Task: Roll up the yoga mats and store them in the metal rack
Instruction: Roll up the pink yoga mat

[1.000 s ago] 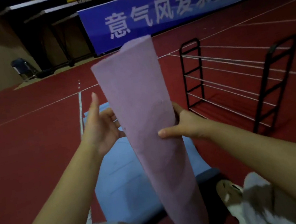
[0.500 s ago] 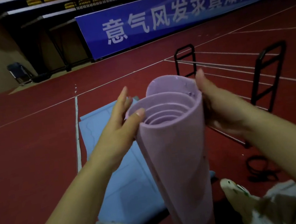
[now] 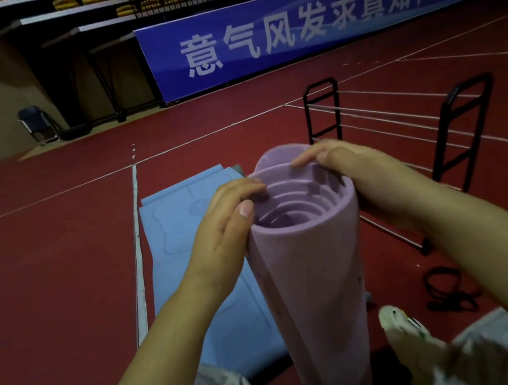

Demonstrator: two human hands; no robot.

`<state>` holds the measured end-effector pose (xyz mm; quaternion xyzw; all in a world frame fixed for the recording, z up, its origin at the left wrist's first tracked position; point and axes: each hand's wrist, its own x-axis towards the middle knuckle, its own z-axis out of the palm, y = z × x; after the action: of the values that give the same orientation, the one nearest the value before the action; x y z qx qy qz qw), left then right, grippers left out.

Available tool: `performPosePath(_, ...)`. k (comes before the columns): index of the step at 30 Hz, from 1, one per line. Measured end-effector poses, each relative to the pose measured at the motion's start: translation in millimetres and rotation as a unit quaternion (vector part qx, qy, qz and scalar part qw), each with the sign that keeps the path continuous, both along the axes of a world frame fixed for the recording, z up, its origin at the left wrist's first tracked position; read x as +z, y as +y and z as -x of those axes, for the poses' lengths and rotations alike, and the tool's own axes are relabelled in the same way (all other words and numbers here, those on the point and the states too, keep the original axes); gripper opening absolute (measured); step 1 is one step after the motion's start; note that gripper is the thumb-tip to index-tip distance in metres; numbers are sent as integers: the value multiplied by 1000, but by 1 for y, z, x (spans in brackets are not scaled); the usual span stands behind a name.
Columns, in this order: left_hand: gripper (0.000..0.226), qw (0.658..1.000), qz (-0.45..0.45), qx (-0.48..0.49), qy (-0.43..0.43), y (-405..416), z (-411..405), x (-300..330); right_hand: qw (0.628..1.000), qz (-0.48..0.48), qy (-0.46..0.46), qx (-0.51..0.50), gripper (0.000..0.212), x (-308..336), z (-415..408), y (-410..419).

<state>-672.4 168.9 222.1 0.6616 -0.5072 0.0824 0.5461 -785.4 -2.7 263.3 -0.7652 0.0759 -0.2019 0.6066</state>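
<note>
I grip the mat (image 3: 310, 269) top with both hands (image 3: 224, 226) (image 3: 373, 181), fingers curled over its rim, tightening coils evenly before the rack (image 3: 464, 128).

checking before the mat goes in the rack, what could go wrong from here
1. The purple yoga mat is rolled loosely, with gaps between its layers; it may unroll once the left hand and right hand let go.
2. The black cord lies on the floor beside the metal rack: a possible trip.
</note>
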Motion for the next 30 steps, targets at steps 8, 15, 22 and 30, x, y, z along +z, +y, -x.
performPosePath(8, 51, 995, -87, -41, -1, 18, 5, -43, 997, -65, -35, 31, 31, -59, 8, 2)
performPosePath(15, 29, 953, -162, -63, 247, 24, 6, 8, 988, -137, 57, 53, 22, -49, -2, -17)
performPosePath(22, 59, 882, -421, -6, 214, 10, -11, 66, 983, 27, 127, 132, 23, -26, -13, -11)
performPosePath(30, 28, 845, -494, 33, 201, -10, -11, 78, 867, 410, 268, 92, 53, 16, -20, 8)
